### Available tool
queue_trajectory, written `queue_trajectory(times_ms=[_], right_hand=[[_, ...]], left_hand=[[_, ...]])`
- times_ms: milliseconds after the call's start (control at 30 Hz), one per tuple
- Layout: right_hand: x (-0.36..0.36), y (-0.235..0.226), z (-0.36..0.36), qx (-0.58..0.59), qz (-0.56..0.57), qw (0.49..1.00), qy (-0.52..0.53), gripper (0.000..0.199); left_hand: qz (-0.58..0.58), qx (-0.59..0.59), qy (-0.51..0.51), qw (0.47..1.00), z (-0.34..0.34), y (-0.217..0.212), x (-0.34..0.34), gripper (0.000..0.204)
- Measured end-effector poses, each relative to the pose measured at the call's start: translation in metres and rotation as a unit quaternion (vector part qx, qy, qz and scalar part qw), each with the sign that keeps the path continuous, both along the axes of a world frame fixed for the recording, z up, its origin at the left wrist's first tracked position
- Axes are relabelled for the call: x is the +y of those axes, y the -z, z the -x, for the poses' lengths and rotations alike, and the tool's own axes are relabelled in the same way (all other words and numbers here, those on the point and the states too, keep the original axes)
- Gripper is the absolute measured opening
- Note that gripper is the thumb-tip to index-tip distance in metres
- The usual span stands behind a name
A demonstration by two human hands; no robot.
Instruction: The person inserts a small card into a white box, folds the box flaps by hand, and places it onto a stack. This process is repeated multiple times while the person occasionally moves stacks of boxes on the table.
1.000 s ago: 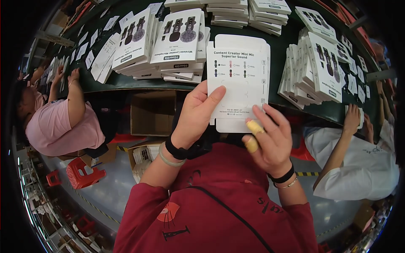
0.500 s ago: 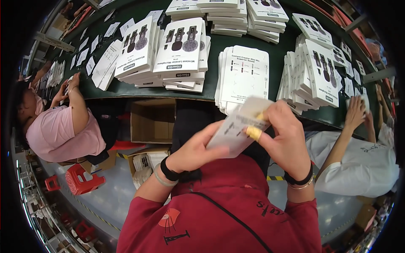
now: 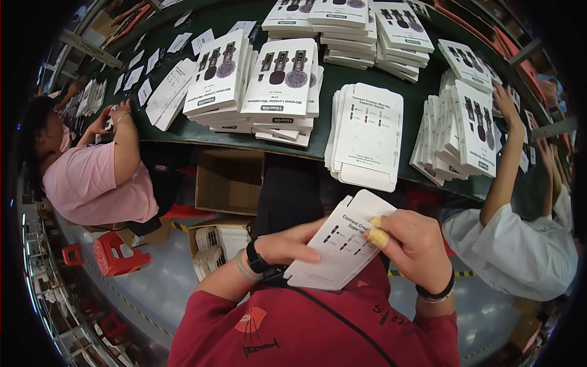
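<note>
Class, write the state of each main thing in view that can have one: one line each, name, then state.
Held carton: flat-looking, tilted
Left hand: gripping held carton, thumb on top
Right hand: gripping held carton's edge
Carton pile: flat, stacked
Left-side boxes: closed, stacked
Right-side boxes: closed, leaning together
Brown cardboard box: open

The dark green tabletop is carrying stacks of white microphone boxes, while a pile of flat white carton blanks is lying near its front edge and small white cards are lying scattered leftward.
</note>
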State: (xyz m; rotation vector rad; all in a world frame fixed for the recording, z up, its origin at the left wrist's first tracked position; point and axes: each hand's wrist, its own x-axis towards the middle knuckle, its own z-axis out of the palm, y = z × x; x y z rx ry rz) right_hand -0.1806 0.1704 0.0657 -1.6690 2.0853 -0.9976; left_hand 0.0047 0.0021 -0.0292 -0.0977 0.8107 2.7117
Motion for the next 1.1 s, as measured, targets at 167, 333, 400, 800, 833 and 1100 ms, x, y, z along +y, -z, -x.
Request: queue_trajectory(times_ms=[167,333,400,800,833,1100], right_hand=[[0.002,-0.006,0.002,-0.03,0.023,0.999,-0.039,0.017],[0.008,-0.026,-0.004,-0.064,-0.13,0.989,0.006,0.018],[0.011,-0.015,-0.002,-0.15,-0.141,0.977,0.047,0.019],[0.024,0.017,-0.016,-0.266,-0.045,0.961,0.054,0.018],[0.025,0.017,-0.016,-0.244,-0.048,0.967,0.045,0.019],[0.028,0.033,-0.032,-0.242,0.1,0.952,0.158,0.035]], left_hand=[[-0.097,0.071,0.04,0.992,0.002,-0.001,0.02,0.094],[-0.082,0.08,0.03,0.993,0.004,-0.006,0.014,0.091],[-0.074,0.071,0.028,0.994,0.003,-0.006,0.012,0.09],[0.218,-0.039,-0.091,0.971,-0.016,-0.007,0.023,0.053],[0.271,-0.023,-0.133,0.953,-0.016,-0.007,0.024,0.051],[0.463,0.008,-0.252,0.85,-0.017,-0.016,0.029,0.053]])
